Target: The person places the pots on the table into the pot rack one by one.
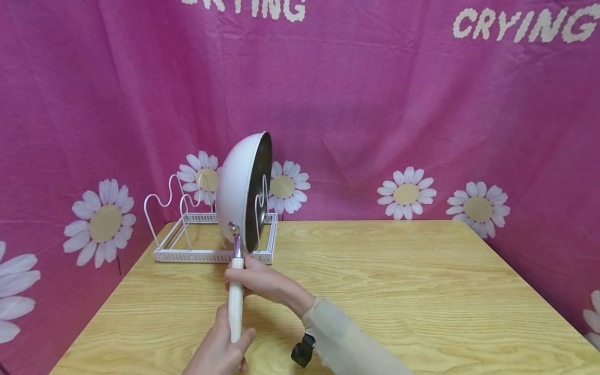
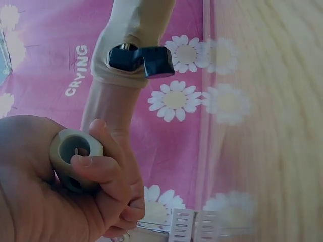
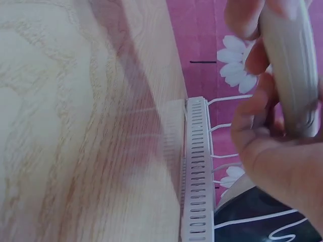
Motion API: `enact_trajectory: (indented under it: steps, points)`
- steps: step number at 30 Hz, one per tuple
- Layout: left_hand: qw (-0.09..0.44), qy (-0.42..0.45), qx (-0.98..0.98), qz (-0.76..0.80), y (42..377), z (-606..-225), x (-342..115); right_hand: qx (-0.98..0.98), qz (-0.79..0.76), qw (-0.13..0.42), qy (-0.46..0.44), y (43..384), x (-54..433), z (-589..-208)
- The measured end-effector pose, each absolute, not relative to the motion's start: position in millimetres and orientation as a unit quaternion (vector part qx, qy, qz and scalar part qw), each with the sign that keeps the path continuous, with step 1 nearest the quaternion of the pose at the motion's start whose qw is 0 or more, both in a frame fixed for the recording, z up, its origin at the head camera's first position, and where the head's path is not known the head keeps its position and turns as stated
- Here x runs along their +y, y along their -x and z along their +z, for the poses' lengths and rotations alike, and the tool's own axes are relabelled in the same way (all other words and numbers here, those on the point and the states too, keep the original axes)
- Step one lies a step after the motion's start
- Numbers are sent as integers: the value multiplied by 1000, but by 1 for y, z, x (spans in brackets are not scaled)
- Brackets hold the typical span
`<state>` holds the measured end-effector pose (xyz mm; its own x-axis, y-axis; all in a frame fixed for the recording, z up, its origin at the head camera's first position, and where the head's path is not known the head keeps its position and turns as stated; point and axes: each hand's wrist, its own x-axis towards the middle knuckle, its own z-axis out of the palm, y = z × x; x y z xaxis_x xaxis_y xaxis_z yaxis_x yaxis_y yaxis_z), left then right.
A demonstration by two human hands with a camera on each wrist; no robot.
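A white wok with a dark inside stands on edge among the wire dividers of a white rack, its long pale handle pointing toward me. Near the handle's end, my left hand grips it; the left wrist view shows fingers curled round the hollow handle end. Closer to the pan, my right hand holds the same handle. In the right wrist view the dark inside of the wok shows behind a wire divider. Whether the wok's lower edge touches the rack base is hidden.
The rack stands at the back left of a wooden table, with more wire dividers left of the wok. Behind it hangs a pink cloth with daisies. A black wrist camera sits under the right sleeve.
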<state>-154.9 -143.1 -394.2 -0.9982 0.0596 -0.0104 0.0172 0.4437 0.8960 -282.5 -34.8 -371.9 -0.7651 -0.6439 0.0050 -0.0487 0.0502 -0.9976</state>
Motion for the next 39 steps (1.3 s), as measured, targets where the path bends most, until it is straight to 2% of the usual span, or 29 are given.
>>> enact_trajectory:
  steps: [19, 25, 32, 39]
  points:
    - [23, -37, 847, 529, 164, -397, -143, 734, -606, 182, 246, 280, -28, -375]
    - [3, -37, 883, 467, 167, -395, -146, 759, -575, 157, 262, 278, -23, -374]
    - [72, -37, 863, 498, 169, -393, -148, 785, -533, 120, 293, 278, -13, -372]
    - [67, -34, 844, 531, 170, -394, -152, 804, -523, 85, 268, 278, -5, -372]
